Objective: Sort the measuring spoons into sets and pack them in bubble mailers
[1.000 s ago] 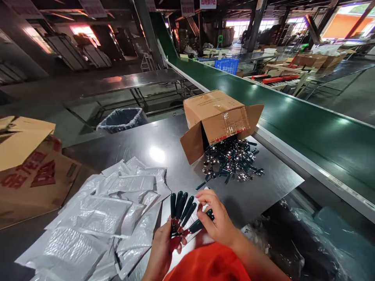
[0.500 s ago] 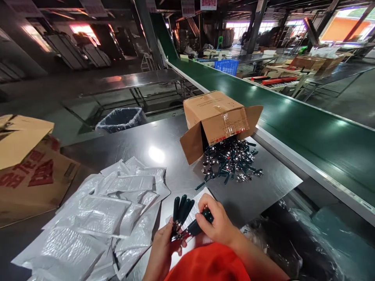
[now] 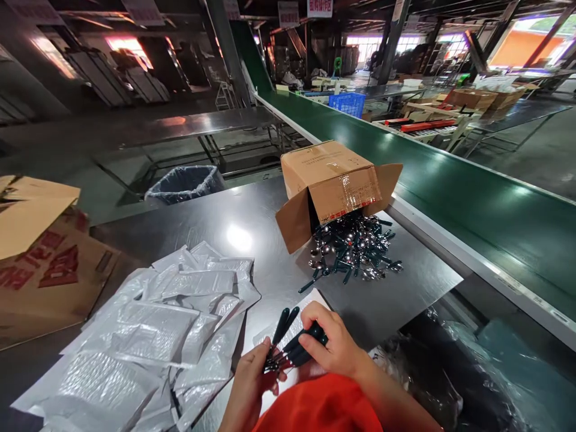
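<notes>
My left hand [image 3: 254,372] is closed around the metal ends of several spoons with dark green handles [image 3: 284,324]. Two of the handles stick up apart from the others. My right hand [image 3: 330,342], its fingers curled, grips the handle ends of the rest, which slant across between both hands. Beneath the hands lies a white padded envelope [image 3: 317,297], partly covered. Farther up the table, a heap of loose spoons [image 3: 355,246] with shiny metal ends spills from a tipped cardboard box [image 3: 330,171].
A pile of white padded mailers [image 3: 148,324] covers the left of the metal table [image 3: 270,210]. An open carton [image 3: 49,276] stands at far left, a lined bin [image 3: 184,183] behind the table. A green conveyor belt [image 3: 450,174] runs along the right, with plastic bags [image 3: 508,360] below.
Fewer handles stand upright above my left hand. More of them now lie slanted toward my right hand, which stays in nearly the same place.
</notes>
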`<state>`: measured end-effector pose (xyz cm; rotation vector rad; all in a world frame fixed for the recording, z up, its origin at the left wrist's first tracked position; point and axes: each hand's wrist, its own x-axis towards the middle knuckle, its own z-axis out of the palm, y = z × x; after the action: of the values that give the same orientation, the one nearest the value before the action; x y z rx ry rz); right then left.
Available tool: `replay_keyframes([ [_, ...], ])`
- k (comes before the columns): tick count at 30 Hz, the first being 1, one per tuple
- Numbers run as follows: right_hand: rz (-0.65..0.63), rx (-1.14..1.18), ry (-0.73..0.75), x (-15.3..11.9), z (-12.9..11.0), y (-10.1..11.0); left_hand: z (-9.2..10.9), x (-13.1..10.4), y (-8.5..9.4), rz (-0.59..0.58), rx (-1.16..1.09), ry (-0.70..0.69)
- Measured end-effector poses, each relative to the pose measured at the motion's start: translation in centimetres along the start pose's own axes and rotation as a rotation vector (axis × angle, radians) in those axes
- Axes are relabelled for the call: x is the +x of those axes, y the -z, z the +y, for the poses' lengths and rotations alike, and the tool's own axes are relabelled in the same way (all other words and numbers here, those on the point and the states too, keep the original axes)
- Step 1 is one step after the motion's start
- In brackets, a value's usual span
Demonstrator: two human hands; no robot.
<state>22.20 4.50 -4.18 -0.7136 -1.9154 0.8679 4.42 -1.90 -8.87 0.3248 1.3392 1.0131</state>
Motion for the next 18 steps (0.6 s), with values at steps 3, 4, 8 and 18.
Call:
replay_keyframes([
  [3,0.01,-0.058,0.07,-0.2,-0.6,-0.3,-0.7,0.4,0.3,0.002,0.016,0.008],
  [4,0.023,-0.101,0.094,-0.4,-0.7,-0.4,-0.8,0.6,0.4,-0.006,0.033,0.012],
  [8,0.064,-0.216,0.13,-1.2,-0.6,-1.3,-0.7,0.9,0.8,-0.048,0.136,0.044],
  [18,-0.124,-0.106,-0.089,-1.1,1.4,-0.9,-1.9,2.0,1.6,-0.115,0.188,0.081],
])
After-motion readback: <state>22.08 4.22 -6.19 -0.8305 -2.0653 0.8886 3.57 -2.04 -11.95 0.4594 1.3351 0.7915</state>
